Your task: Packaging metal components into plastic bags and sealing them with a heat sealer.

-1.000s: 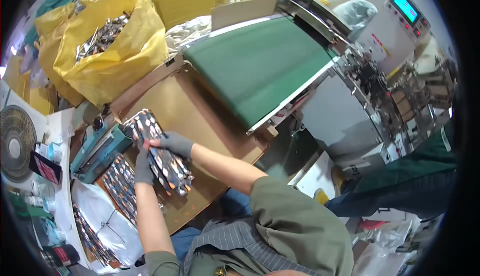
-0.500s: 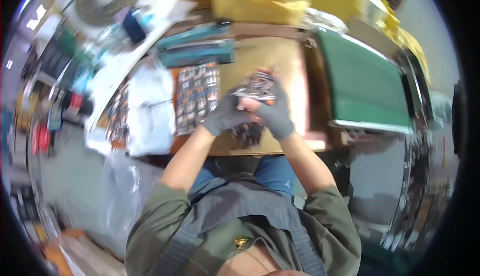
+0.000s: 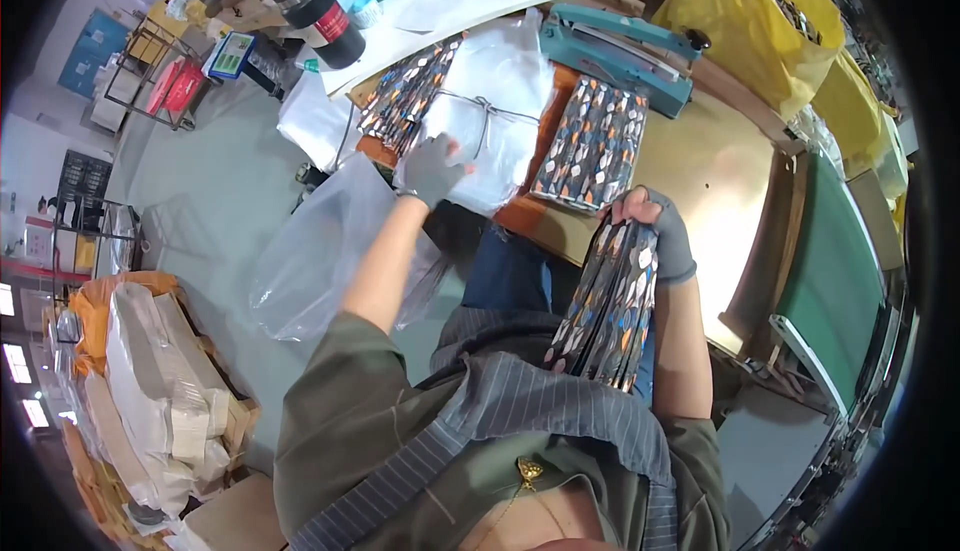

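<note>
My right hand [image 3: 660,226], in a grey fingerless glove, grips the top end of a bundle of long dark strips [image 3: 615,301] patterned with white, orange and blue leaf shapes. The bundle hangs down in front of my apron. My left hand [image 3: 437,171], gloved alike, is at the left side of a stack of clear plastic bags [image 3: 500,81] tied with dark string. Its fingers are bent but apart, with nothing seen in them; whether they touch the bags I cannot tell. A flat stack of similar patterned strips [image 3: 590,141] lies right of the bags.
More patterned strips [image 3: 410,96] lie left of the bags. Behind stands a teal bag sealer [image 3: 620,56]. A white table [image 3: 420,13] holds a flask [image 3: 318,19]. At right are a yellow sack [image 3: 740,31] and a green conveyor belt [image 3: 835,271]. A loose clear bag [image 3: 320,251] hangs at left.
The view has turned left. Both hands were together on a bundle over the board; now my right hand alone holds strips, lower and nearer my body, and my left has moved to the plastic bags.
</note>
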The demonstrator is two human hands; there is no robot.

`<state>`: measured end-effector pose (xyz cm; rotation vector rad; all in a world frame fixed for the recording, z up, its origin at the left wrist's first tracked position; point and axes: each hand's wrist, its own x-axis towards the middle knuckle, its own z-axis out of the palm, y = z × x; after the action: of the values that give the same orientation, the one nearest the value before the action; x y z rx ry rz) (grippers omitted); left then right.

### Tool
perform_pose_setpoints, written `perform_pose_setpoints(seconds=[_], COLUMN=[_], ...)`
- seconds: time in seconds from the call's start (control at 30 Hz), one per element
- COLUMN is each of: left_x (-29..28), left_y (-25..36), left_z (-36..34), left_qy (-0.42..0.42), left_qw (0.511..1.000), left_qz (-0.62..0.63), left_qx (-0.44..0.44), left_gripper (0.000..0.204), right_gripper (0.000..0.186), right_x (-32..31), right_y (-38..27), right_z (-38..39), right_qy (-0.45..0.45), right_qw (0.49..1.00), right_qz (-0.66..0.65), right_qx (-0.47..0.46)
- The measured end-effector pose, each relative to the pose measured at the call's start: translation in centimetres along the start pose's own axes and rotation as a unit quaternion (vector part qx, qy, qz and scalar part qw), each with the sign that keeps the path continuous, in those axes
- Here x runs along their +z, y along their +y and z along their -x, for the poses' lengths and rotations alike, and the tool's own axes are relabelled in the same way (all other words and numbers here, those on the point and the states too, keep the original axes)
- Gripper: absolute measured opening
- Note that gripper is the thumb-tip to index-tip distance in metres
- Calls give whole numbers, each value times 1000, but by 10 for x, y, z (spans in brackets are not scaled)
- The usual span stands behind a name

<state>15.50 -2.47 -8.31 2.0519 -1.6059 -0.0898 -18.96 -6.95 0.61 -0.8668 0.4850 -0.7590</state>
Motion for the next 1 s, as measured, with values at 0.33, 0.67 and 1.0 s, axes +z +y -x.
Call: perform_pose_setpoints(seconds=[0.33, 0.67, 1.0], left_x=[-53, 5, -28], left_y=[97, 208, 313], left_z=[0, 13, 46], left_qy=[57, -52, -101], left_qw=[831, 639, 829], left_qz=[552, 681, 236], left_qx=[-49, -354, 497], left_gripper=[25, 24, 15], right_gripper=[48, 19, 38], right_x=[7, -45, -48], right_y=[3, 2, -25], right_z=[1, 46, 72], right_qy=[53, 143, 96], right_qw=[996, 989, 992], right_qz=[18, 0, -53], right_qx=[70, -46, -57])
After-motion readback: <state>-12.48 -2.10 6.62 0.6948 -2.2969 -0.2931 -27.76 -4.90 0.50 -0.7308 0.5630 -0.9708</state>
